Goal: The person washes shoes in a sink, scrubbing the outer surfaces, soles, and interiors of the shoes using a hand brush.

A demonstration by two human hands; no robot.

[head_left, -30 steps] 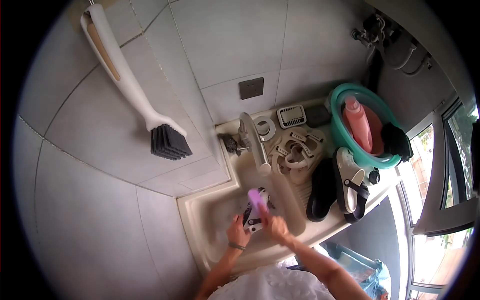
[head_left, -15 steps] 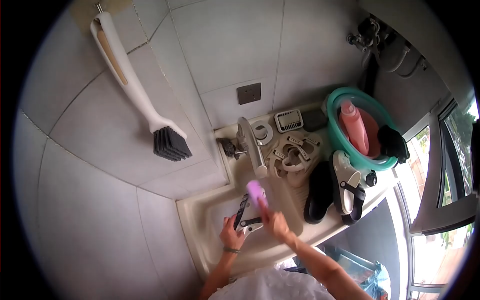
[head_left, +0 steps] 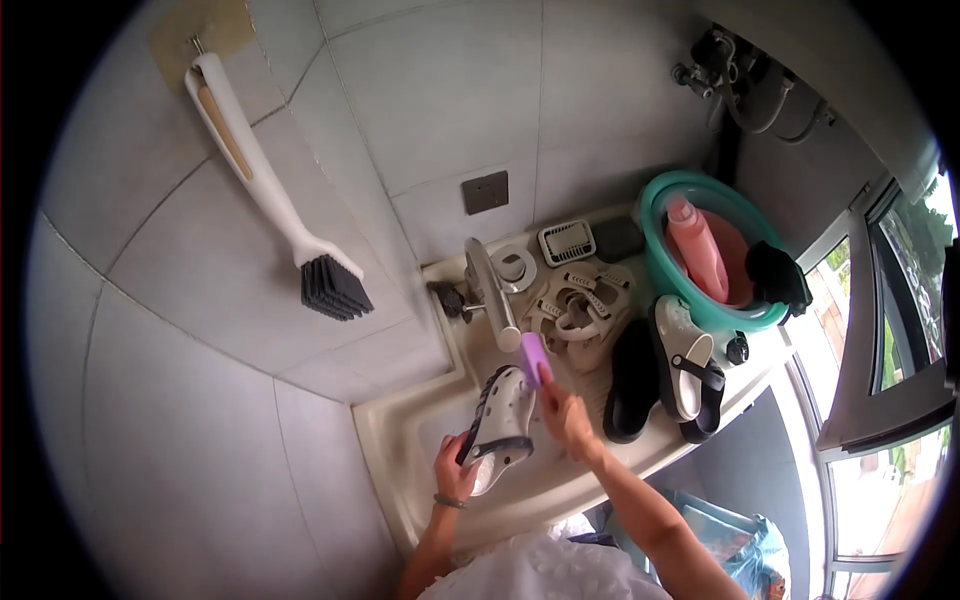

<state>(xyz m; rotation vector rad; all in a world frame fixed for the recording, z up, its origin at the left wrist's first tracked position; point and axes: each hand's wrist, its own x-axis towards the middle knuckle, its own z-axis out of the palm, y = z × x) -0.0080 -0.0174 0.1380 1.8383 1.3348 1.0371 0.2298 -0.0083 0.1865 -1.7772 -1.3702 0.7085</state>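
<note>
Head view: clog [head_left: 506, 411] lengthwise, toe toward faucet [head_left: 489, 288]

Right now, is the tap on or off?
Looks off: no stream shows between the tap and the clog just below it in the picture.

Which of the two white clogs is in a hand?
The white clog over the sink, gripped by the left hand. The other white clog lies on the ledge beside the teal basin, no hand on it.
</note>
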